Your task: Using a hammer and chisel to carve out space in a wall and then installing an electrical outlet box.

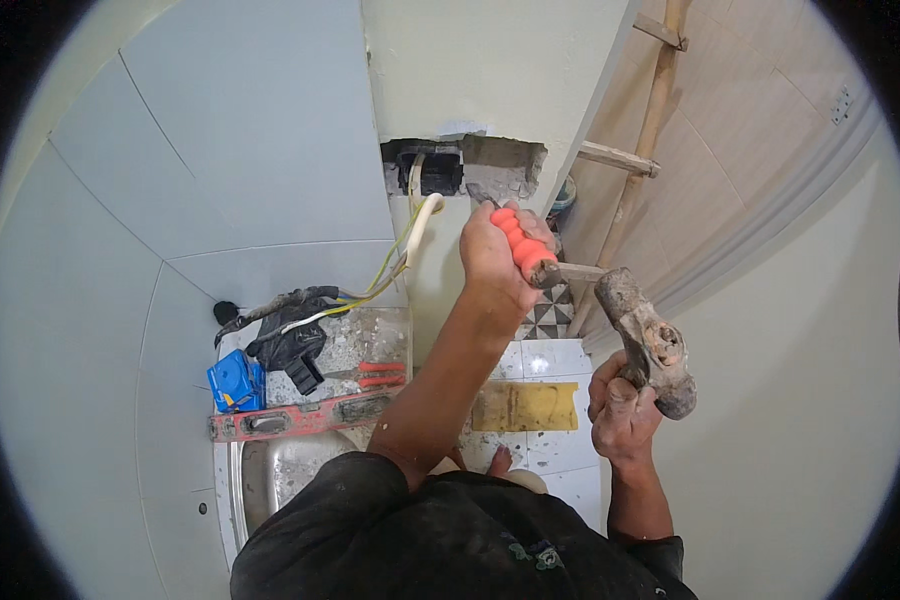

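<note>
My left hand (492, 262) is wrapped around the orange ribbed grip of a chisel (510, 232). The chisel's tip points at a rough rectangular recess (510, 163) cut into the pale wall; my fingers partly hide it. In the recess's left part sits a black electrical box (440, 172), with a thick white cable (423, 220) and thinner wires coming out. Lower right, my right hand (625, 415) is closed on a hammer (645, 335) with a worn, dusty head. The hammer head is apart from the chisel's end; most of its handle is hidden.
On the dusty counter at left lie a red spirit level (305, 417), a blue tape measure (235, 380), red-handled pliers (378, 374), a small black box (304, 374) and black plastic (285, 340). A metal sink (270, 465) is nearer. A wooden ladder (663, 75) leans at right.
</note>
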Available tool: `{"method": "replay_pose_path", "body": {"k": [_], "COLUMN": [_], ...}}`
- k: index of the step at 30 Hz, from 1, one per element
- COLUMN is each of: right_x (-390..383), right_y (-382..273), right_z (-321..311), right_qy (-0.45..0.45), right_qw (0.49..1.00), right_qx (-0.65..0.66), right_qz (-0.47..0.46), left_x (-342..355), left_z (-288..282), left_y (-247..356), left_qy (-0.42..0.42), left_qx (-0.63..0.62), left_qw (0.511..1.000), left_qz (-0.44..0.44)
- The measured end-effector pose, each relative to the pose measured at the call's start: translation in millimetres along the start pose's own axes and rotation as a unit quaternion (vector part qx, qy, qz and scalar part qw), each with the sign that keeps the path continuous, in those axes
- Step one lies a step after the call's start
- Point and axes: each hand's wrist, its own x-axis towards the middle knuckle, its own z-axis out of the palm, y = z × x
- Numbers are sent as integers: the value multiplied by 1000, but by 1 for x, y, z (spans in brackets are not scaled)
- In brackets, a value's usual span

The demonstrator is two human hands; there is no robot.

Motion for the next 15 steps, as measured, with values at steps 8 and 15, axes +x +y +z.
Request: {"method": "replay_pose_path", "body": {"k": [8,15], "right_x": [27,66], "right_y": [-21,-30], "right_z": [-16,-9], "right_qy": [26,-71], "right_qw": [998,984], "right_qx": [47,-159], "right_qz": [-23,-36], "left_x": [10,31], "left_z": [26,19], "left_y": [9,19], "left_qy": [14,-55], "left_qx": [-60,-69], "left_qw": [998,995], "left_qz": [15,52]}}
